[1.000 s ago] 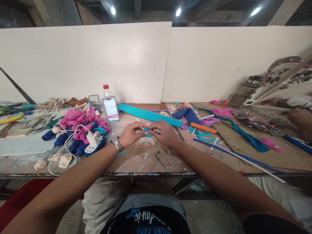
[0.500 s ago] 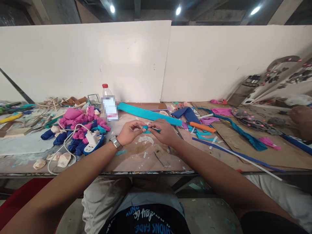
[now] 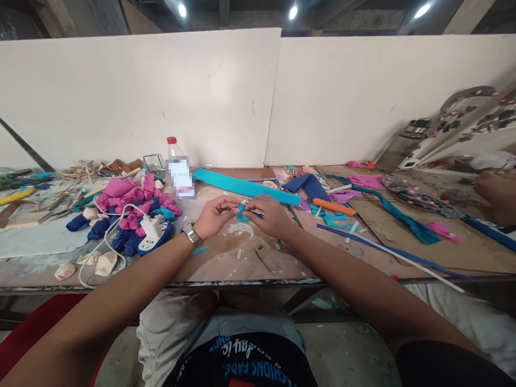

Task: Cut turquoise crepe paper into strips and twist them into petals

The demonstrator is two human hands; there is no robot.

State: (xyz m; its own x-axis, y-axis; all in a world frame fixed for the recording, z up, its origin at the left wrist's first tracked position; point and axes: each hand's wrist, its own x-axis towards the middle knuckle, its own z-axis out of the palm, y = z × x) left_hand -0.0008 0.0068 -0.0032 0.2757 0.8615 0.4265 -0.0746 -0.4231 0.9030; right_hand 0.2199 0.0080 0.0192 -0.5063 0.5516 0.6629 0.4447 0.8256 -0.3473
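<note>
Head view, from the far left: on the worktable (image 3: pixel 226 263), a yellow object (image 3: pixel 16 196) behind a pale wooden piece (image 3: pixel 28 217), with a loose heap of wooden sticks (image 3: pixel 86 171) farther back. Next, a pile of pink cloth pieces (image 3: pixel 119 193) with dark blue bundles (image 3: pixel 97 229) in front and among them, and cream cloth pieces (image 3: pixel 105 264) near the table's front edge. At the pile's right side, a white plug (image 3: pixel 152 228) on a blue-and-white power strip (image 3: pixel 150 244), with a white cable looping leftward. Behind, a clear bottle with a red cap (image 3: pixel 171 140), partly covered by a pixelated patch.

Toward the middle, the left hand (image 3: pixel 215 217), with a metal watch at the wrist: thumb and fingertips narrowed around a small turquoise piece (image 3: pixel 241 214). Just to the right, the right hand (image 3: pixel 270 216), also narrowed in a pinch on the same piece, held between both hands above the tabletop. Beyond both, a wide turquoise band (image 3: pixel 245 186) lying slantwise.

Farther right, a folded blue strip (image 3: pixel 309 185), an orange-handled tool (image 3: pixel 334 206) and a long white strip (image 3: pixel 407 259); then, on brown cardboard (image 3: pixel 382 236), a twisted teal cloth strip (image 3: pixel 403 217). At the far right edge, another person's hand (image 3: pixel 489 188), too blurred to tell its grip.
</note>
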